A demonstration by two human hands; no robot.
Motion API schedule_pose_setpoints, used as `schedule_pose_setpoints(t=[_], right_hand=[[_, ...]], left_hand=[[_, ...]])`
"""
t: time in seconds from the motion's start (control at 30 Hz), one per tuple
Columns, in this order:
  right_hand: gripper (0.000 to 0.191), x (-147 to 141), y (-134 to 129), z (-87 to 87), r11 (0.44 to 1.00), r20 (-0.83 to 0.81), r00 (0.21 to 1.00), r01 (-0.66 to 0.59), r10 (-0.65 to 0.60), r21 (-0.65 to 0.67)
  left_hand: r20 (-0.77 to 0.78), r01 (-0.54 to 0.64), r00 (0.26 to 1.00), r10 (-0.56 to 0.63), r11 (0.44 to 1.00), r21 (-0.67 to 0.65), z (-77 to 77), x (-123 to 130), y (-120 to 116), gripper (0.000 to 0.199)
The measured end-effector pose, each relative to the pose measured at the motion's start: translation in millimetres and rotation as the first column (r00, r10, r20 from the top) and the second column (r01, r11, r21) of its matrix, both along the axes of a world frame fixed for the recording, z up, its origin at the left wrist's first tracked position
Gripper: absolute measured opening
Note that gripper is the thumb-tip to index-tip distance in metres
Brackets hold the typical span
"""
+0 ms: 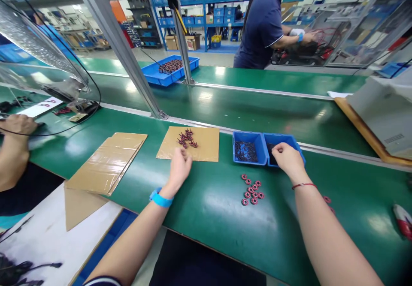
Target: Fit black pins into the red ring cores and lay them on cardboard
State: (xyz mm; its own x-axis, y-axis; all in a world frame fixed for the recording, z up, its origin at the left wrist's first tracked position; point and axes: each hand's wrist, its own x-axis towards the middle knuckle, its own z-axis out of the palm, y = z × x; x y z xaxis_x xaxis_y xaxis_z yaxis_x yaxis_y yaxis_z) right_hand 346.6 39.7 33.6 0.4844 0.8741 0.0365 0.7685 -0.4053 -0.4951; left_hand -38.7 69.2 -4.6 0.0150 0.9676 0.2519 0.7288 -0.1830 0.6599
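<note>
Left hand (pixel 180 167) is hovering, fingers curled, by the cardboard (pixel 209 144); right hand (pixel 289 159) is hovering, fingertips together, over a blue bin (pixel 285 138). Cannot tell whether either is holding anything. Wired parts (pixel 184 142) are lying at left's twelve o'clock, red rings (pixel 253 188) at right's eight.

1. Right hand (pixel 289 159), curled, at the right blue bin (pixel 302 159), near the tabletop's (pixel 209 200) far edge.
2. Left blue bin (pixel 249 163), beside it, holds black strips (pixel 245 151).
3. Left hand (pixel 180 169), curled, by the near edge of a cardboard sheet (pixel 207 144) bearing red parts (pixel 184 139).
4. Red rings (pixel 255 195) lie between bins and tabletop's near edge.
</note>
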Motion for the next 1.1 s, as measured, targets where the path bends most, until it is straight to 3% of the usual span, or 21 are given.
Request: schedule_pose_setpoints(t=[0.07, 0.13, 0.23, 0.33, 0.4, 0.53, 0.63, 0.73, 0.8, 0.87, 0.93, 1.1], right_hand=[[0.014, 0.1, -5.1, 1.5, 0.996, -0.055, 0.998, 0.030, -0.025, 0.084], [0.014, -0.7, -11.7, 3.9, 0.983, -0.120, 0.992, 0.048, -0.027, 0.177], [0.017, -1.6, -25.1, 8.2, 0.947, -0.249, 0.968, 0.064, 0.017, 0.316], [0.020, -0.9, -39.4, 11.4, 0.898, -0.410, 0.906, 0.094, 0.102, 0.430], [0.021, -2.0, -46.3, 12.1, 0.869, -0.505, 0.852, 0.140, 0.139, 0.475], [0.018, -12.0, -51.3, 8.9, 0.833, -0.636, 0.755, 0.246, 0.156, 0.496], [0.018, -22.5, -53.0, 5.7, 0.829, -0.686, 0.705, 0.268, 0.179, 0.491], [0.014, -31.3, -58.3, 4.8, 0.821, -0.698, 0.674, 0.241, 0.243, 0.518], [0.011, -35.7, -62.6, 4.8, 0.814, -0.688, 0.661, 0.200, 0.299, 0.546], [0.008, -39.1, -66.0, 5.2, 0.810, -0.675, 0.659, 0.168, 0.332, 0.562], [0.006, -41.9, -68.4, 6.5, 0.811, -0.667, 0.664, 0.155, 0.338, 0.565], [0.004, -51.0, -74.0, 15.4, 0.831, -0.665, 0.640, 0.074, 0.384, 0.551]], left_hand=[[-0.043, 0.186, 0.982, -0.186, 0.982, -0.001, -2.7, 18.4, -12.2, 0.025], [-0.082, 0.299, 0.951, -0.298, 0.954, 0.006, -3.7, 35.7, -11.4, 0.032], [-0.132, 0.283, 0.952, -0.277, 0.959, 0.027, -0.8, 45.6, 10.8, 0.028], [-0.167, 0.221, 0.963, -0.213, 0.975, 0.031, 5.0, 35.5, 32.1, 0.023], [-0.183, 0.211, 0.962, -0.203, 0.977, 0.023, 8.3, 28.0, 32.0, 0.019], [-0.189, 0.346, 0.918, -0.350, 0.937, -0.051, 12.4, 35.6, -7.3, 0.017], [-0.157, 0.537, 0.817, -0.554, 0.832, -0.141, 16.5, 57.8, -47.5, 0.021], [-0.101, 0.662, 0.718, -0.689, 0.720, -0.206, 19.9, 85.1, -69.9, 0.033], [-0.034, 0.660, 0.729, -0.684, 0.715, -0.231, 20.0, 103.8, -71.4, 0.040], [0.015, 0.614, 0.777, -0.629, 0.753, -0.235, 18.7, 120.6, -65.7, 0.041], [0.047, 0.590, 0.801, -0.597, 0.773, -0.232, 17.0, 133.2, -57.5, 0.033], [0.214, 0.613, 0.790, -0.575, 0.748, -0.253, 17.3, 140.0, -42.4, 0.010]])
